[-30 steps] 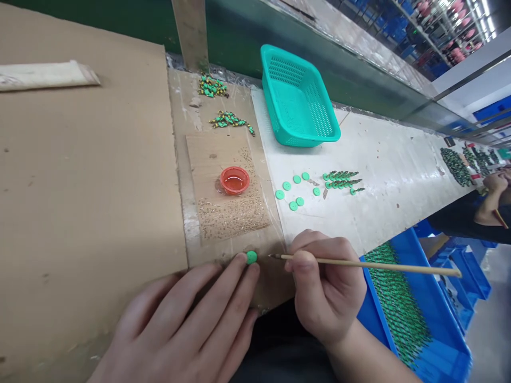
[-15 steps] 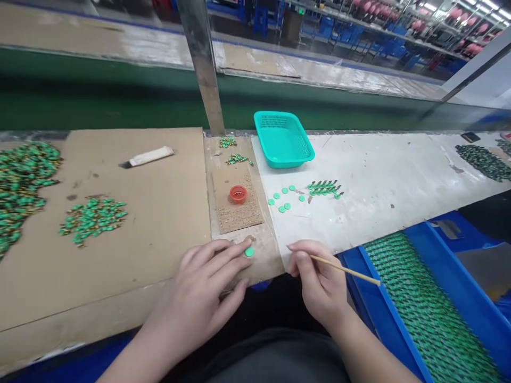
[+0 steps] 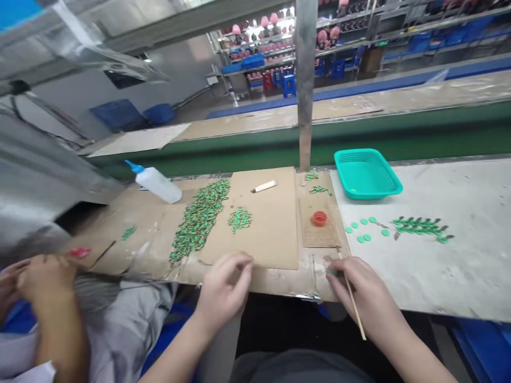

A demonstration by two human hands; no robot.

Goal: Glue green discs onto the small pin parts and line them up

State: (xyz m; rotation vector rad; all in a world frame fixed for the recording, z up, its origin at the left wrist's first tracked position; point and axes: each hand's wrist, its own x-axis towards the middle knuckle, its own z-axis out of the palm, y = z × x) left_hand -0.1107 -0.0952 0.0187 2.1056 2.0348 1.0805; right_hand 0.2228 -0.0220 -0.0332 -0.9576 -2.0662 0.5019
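My left hand (image 3: pixel 227 284) is over the front edge of the brown cardboard sheet (image 3: pixel 275 229), thumb and fingertips pinched together. Whatever may be between them is too small to make out. A thin wooden stick (image 3: pixel 354 306) rests in my right hand (image 3: pixel 365 290), slanting back towards me. The fingertips of that hand are at a small green disc (image 3: pixel 332 272), mostly covered, by the table's front edge. Beyond it, a red cap-like dish (image 3: pixel 319 218) sits on a piece of cardboard. A small pile of green and gold pieces (image 3: pixel 240 219) lies past my left hand.
Loose green discs (image 3: pixel 364 221) and rows of discs with dark pieces (image 3: pixel 422 226) lie on the right, below a teal basket (image 3: pixel 369 175). A larger green pile (image 3: pixel 202 218), a white bottle (image 3: pixel 158 184) and another person's hands (image 3: pixel 40 276) are leftward. A metal post (image 3: pixel 305 85) rises behind.
The view has swung left, bringing the bottle and another person into sight. My left hand has left the green disc for the cardboard's edge; my right hand has come to the disc with the stick.
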